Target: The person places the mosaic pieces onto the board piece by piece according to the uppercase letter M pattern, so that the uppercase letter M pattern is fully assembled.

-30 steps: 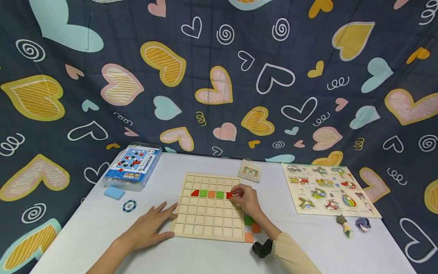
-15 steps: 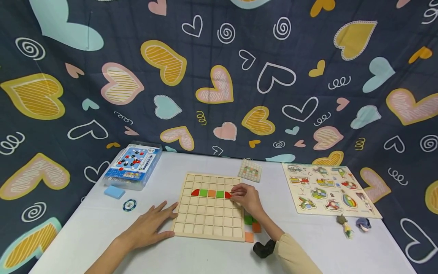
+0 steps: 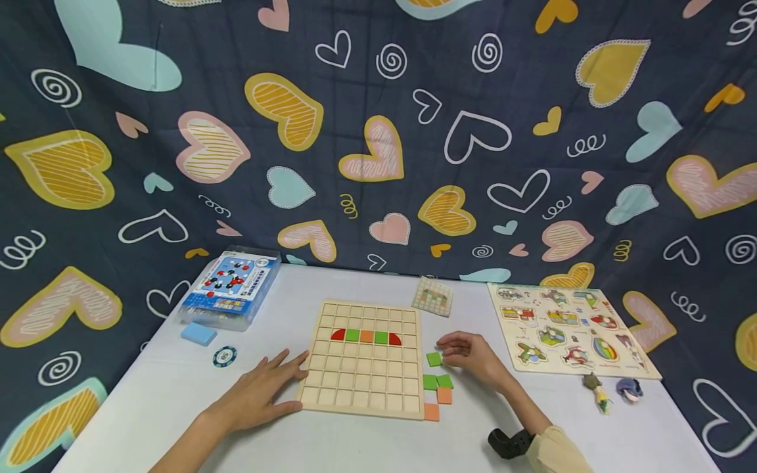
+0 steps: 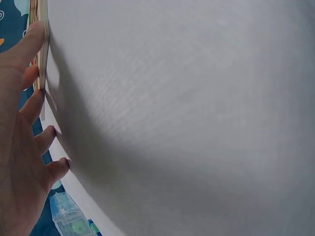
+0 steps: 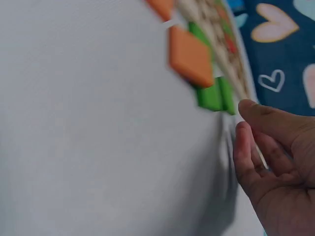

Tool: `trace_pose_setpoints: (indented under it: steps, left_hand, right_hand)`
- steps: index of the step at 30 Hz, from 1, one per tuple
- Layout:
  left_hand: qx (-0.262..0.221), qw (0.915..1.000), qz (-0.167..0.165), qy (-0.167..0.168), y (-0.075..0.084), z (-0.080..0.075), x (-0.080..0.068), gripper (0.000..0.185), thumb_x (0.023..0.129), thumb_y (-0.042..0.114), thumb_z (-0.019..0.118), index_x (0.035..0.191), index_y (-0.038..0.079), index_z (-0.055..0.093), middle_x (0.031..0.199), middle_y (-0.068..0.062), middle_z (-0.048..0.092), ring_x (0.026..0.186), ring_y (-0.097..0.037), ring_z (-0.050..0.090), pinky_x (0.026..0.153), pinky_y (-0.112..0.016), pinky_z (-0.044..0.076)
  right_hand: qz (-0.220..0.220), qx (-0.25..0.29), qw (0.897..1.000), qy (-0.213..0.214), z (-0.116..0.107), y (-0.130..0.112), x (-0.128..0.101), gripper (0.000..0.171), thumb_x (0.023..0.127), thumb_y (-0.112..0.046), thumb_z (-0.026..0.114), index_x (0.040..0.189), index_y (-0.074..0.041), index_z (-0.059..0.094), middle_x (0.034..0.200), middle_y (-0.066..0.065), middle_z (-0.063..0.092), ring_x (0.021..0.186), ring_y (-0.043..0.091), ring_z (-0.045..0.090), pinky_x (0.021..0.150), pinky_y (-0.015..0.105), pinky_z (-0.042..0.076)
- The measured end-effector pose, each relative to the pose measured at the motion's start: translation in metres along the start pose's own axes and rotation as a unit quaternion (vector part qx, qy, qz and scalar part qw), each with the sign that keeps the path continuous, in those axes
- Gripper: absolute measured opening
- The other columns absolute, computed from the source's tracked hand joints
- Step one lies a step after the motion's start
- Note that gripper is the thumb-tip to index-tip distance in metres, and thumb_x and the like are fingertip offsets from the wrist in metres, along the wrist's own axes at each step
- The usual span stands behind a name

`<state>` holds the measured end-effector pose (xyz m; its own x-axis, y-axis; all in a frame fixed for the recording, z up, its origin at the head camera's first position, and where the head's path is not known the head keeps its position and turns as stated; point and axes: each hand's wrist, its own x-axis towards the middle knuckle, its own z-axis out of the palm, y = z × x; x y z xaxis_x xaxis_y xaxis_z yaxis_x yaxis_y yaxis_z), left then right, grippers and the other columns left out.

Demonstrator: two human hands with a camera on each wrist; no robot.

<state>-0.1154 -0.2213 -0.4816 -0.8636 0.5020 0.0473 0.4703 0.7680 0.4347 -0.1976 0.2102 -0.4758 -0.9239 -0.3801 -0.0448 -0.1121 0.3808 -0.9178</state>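
A wooden grid board [image 3: 362, 381] lies on the table. One of its upper rows holds a red quarter-round tile [image 3: 338, 335], green tiles [image 3: 352, 336] either side of an orange tile [image 3: 367, 336], and another red quarter-round tile [image 3: 394, 339] at the right end. My left hand [image 3: 254, 392] rests with spread fingers against the board's left edge, the thumb at its lower corner. To the right of the board, my right hand [image 3: 473, 358] hovers with loosely bent fingers beside a loose green tile [image 3: 434, 359]. Nothing shows between its fingertips in the right wrist view.
Loose green tiles [image 3: 430, 382] and orange tiles [image 3: 444, 395] lie along the board's right edge. A pattern card [image 3: 433, 296] sits behind it. Farther right are a picture puzzle board [image 3: 568, 328] and two small figures [image 3: 596, 392]. At left stand a plastic box [image 3: 230, 289], blue block [image 3: 198, 334] and chip [image 3: 225, 357].
My right hand has let go of the red quarter-round tile at the row's right end and moved right, off the board, to the loose green tiles. The left hand stays put.
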Motion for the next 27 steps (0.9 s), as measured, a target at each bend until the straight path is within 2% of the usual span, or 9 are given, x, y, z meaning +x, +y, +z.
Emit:
trace_pose_setpoints:
  steps: [2, 5, 14, 22, 27]
  left_hand:
    - [0.000, 1.0000, 0.000, -0.002, 0.000, 0.000, 0.000, 0.058, 0.088, 0.057, 0.057, 0.129, 0.016, 0.059, 0.150, -0.006, 0.039, 0.137, -0.043, 0.031, 0.106, -0.066, 0.027]
    - [-0.002, 1.0000, 0.000, -0.003, -0.001, 0.000, 0.000, 0.058, 0.088, 0.057, 0.057, 0.129, 0.015, 0.058, 0.150, -0.006, 0.039, 0.137, -0.043, 0.031, 0.106, -0.067, 0.027]
    - [-0.002, 1.0000, -0.001, -0.002, 0.000, 0.001, 0.000, 0.058, 0.088, 0.057, 0.057, 0.129, 0.015, 0.058, 0.151, -0.005, 0.039, 0.137, -0.043, 0.030, 0.106, -0.066, 0.027]
    - [-0.004, 1.0000, 0.002, 0.006, -0.001, 0.001, 0.000, 0.053, 0.087, 0.056, 0.060, 0.124, 0.017, 0.061, 0.151, -0.006, 0.039, 0.136, -0.044, 0.032, 0.105, -0.067, 0.027]
    - [-0.007, 1.0000, -0.001, 0.002, -0.001, -0.001, 0.001, 0.051, 0.086, 0.057, 0.061, 0.122, 0.020, 0.060, 0.151, -0.005, 0.038, 0.135, -0.044, 0.033, 0.105, -0.068, 0.027]
  right_hand:
    - [-0.005, -0.010, 1.000, -0.019, -0.002, 0.004, -0.002, 0.032, 0.085, 0.000, 0.070, 0.114, 0.008, 0.061, 0.110, 0.022, 0.065, 0.092, 0.024, 0.065, 0.076, 0.021, 0.055]
    - [-0.018, -0.022, 0.999, -0.023, -0.001, 0.007, -0.004, 0.032, 0.082, -0.001, 0.073, 0.112, 0.008, 0.062, 0.107, 0.021, 0.066, 0.084, 0.017, 0.064, 0.071, 0.020, 0.055]
    - [-0.054, -0.070, 0.996, 0.016, 0.006, 0.009, -0.001, 0.025, 0.080, -0.001, 0.075, 0.103, 0.004, 0.065, 0.097, 0.016, 0.068, 0.070, 0.014, 0.060, 0.060, 0.020, 0.051]
    - [-0.036, -0.037, 0.996, 0.073, 0.018, 0.013, -0.001, 0.024, 0.078, 0.001, 0.076, 0.099, 0.004, 0.065, 0.090, 0.013, 0.069, 0.075, 0.012, 0.067, 0.066, 0.020, 0.055]
    - [-0.011, -0.027, 0.995, 0.099, 0.030, 0.005, 0.000, 0.025, 0.078, 0.002, 0.076, 0.100, 0.002, 0.065, 0.090, 0.011, 0.069, 0.077, 0.015, 0.068, 0.069, 0.019, 0.055]
